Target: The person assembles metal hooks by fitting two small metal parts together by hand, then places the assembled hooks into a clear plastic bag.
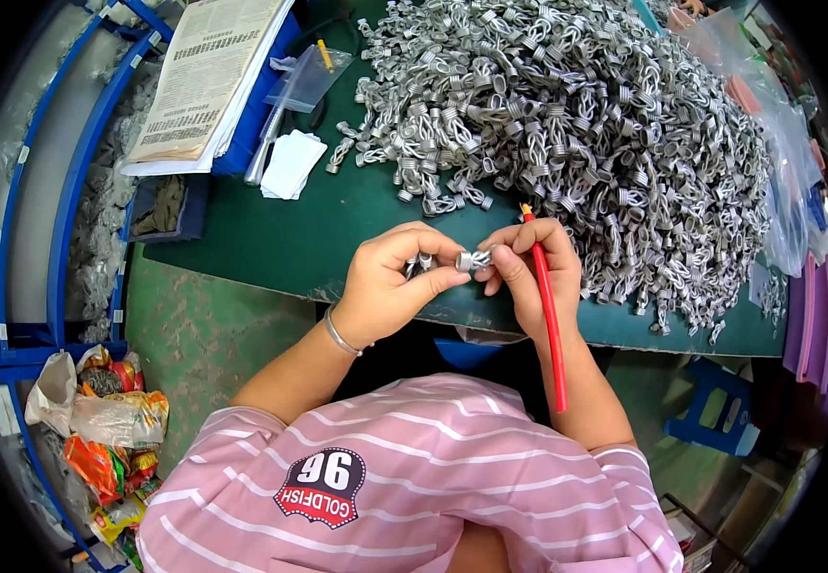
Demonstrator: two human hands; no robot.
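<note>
Person's left hand (pixel 399 272) curled, thumb and forefinger pinching the capped end of a silver metal piece (pixel 472 261) – more metal bits (pixel 418 265) tucked in its curled fingers. Right hand (pixel 540 267) grips the piece's looped end with thumb and fingers, red pen (pixel 549 329) lodged in that hand, running back along the forearm. Piece sits between the hands, over the green table's (pixel 271 234) near edge – forearms angled inward, elbows apart.

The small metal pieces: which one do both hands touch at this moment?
The silvery piece held between the left hand and the right hand; the others lie on the green table, mostly heaped, or show within the left hand's curl.
</note>
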